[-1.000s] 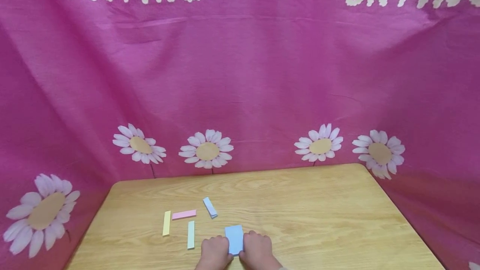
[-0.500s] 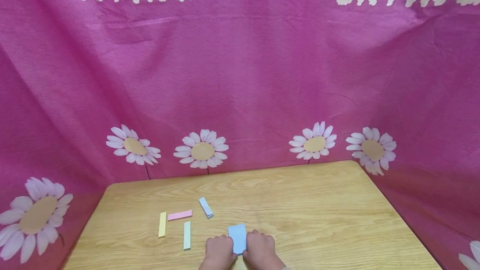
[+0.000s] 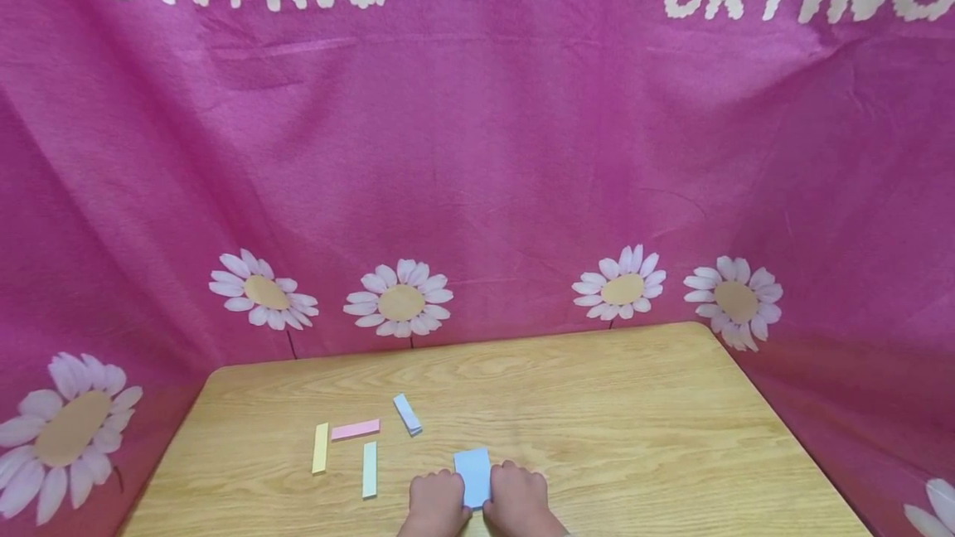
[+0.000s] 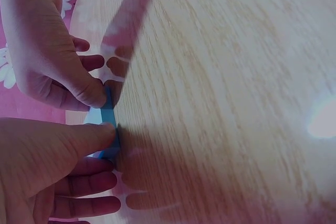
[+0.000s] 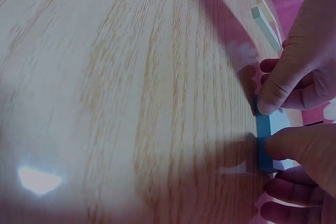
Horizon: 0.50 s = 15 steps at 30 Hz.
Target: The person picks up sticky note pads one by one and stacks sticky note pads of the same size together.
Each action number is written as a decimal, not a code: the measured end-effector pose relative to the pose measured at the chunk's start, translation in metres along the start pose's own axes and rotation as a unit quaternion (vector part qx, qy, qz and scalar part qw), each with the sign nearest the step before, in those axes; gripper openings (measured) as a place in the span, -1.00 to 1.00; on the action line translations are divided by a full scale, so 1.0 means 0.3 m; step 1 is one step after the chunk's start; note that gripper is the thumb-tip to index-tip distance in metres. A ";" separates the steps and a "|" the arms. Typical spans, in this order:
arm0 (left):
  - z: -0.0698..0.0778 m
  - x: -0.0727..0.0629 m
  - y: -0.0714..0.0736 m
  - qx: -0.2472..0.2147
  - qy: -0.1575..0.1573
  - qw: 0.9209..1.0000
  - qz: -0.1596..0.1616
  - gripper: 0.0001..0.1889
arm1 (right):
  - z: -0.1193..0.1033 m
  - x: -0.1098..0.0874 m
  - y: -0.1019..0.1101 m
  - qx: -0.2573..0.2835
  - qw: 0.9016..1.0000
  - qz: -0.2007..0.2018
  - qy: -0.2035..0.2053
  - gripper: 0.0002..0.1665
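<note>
A thick light-blue sticky-note pad (image 3: 472,479) lies on the wooden table near the front, its face up. My left hand (image 3: 436,502) grips it on the left side and my right hand (image 3: 519,497) on the right. In the left wrist view, the thumb (image 4: 97,136) of my left hand rests against the pad's near edge (image 4: 108,116). The right wrist view has my right thumb (image 5: 283,144) pressed on that same blue edge (image 5: 263,125). Behind and below the thumbs the other fingers bend in, partly hidden.
Left of the hands lie narrow note strips: yellow (image 3: 320,448), pink (image 3: 356,430), pale green (image 3: 370,470) and pale blue (image 3: 407,414), the last slightly fanned. The table (image 3: 634,421) ends at a pink curtain (image 3: 507,156) printed with daisies and white letters.
Both hands and the pad have shifted slightly right relative to the strips, mostly in the first half second. The head view has turned a little. The grip looks the same.
</note>
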State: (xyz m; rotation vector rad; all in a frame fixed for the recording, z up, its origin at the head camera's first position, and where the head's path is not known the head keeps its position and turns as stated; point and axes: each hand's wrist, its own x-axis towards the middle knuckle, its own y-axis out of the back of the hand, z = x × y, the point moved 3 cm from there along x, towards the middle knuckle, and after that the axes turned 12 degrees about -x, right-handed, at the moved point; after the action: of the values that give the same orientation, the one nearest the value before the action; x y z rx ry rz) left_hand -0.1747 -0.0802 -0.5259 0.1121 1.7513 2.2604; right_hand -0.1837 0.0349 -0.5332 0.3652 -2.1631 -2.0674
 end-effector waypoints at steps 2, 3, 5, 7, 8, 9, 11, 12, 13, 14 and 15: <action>-0.001 0.000 -0.002 0.001 0.000 1.000 -0.001 -0.71 | 0.000 -0.001 -0.002 -0.001 1.000 0.003 0.002 -0.76; -0.002 0.000 -0.003 0.002 -0.001 1.000 0.000 -0.70 | 0.000 -0.001 -0.003 0.000 1.000 0.005 0.003 -0.76; -0.003 0.000 -0.004 0.001 -0.001 1.000 0.000 -0.70 | -0.001 -0.004 -0.002 -0.002 1.000 0.013 0.005 -0.76; -0.003 0.000 -0.004 -0.001 -0.003 1.000 0.002 -0.70 | -0.003 -0.009 -0.001 -0.004 1.000 0.023 0.006 -0.76; -0.003 -0.001 -0.004 -0.003 -0.003 1.000 0.002 -0.70 | -0.003 -0.011 0.001 -0.004 1.000 0.027 0.006 -0.76; -0.003 0.000 -0.004 -0.004 -0.003 1.000 0.003 -0.70 | -0.004 -0.013 0.002 -0.004 0.999 0.032 0.006 -0.76; -0.003 0.001 -0.003 -0.007 -0.001 1.000 0.000 -0.71 | -0.005 -0.015 0.004 -0.003 0.999 0.034 0.005 -0.76; -0.003 0.001 -0.002 -0.007 0.001 1.000 -0.002 -0.71 | -0.005 -0.015 0.005 -0.002 0.999 0.034 0.004 -0.77; -0.002 0.002 -0.002 -0.006 0.003 1.000 -0.006 -0.71 | -0.005 -0.015 0.006 -0.001 0.999 0.032 0.004 -0.76; -0.001 0.002 -0.001 -0.005 0.005 1.000 -0.008 -0.71 | -0.005 -0.015 0.007 -0.001 1.000 0.031 0.003 -0.76; 0.000 0.003 0.000 -0.004 0.007 1.000 -0.010 -0.70 | -0.005 -0.015 0.006 -0.001 0.999 0.032 0.001 -0.76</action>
State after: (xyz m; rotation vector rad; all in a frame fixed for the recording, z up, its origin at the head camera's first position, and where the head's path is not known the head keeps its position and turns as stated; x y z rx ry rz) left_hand -0.1757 -0.0800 -0.5258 0.0766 1.7426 2.2599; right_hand -0.1792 0.0348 -0.5309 0.2948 -2.1421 -2.0343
